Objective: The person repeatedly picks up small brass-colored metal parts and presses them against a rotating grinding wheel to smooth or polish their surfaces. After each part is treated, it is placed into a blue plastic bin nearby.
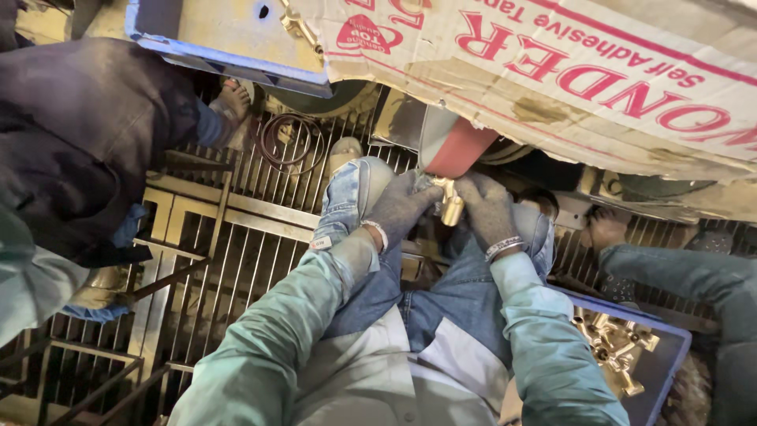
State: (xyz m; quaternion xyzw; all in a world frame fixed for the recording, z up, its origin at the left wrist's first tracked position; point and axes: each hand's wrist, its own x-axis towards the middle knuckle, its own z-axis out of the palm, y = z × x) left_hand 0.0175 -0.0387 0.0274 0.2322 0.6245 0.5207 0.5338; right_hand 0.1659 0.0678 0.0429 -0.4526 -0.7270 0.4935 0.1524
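Observation:
Both my hands wear grey knit gloves and meet over my knees. My left hand (402, 207) and my right hand (487, 211) together grip a small brass fitting (451, 203), held up against a reddish wheel or belt (464, 148) of a machine just above. My arms are in pale green sleeves, my legs in blue jeans. Which fingers pinch the fitting is partly hidden.
A blue crate (661, 364) with several brass fittings sits at my right. A large cardboard sheet (599, 71) covers the machine ahead. A metal grate floor (236, 252) lies below. Another person in dark clothes (79, 142) sits at left; someone's leg (678, 272) at right.

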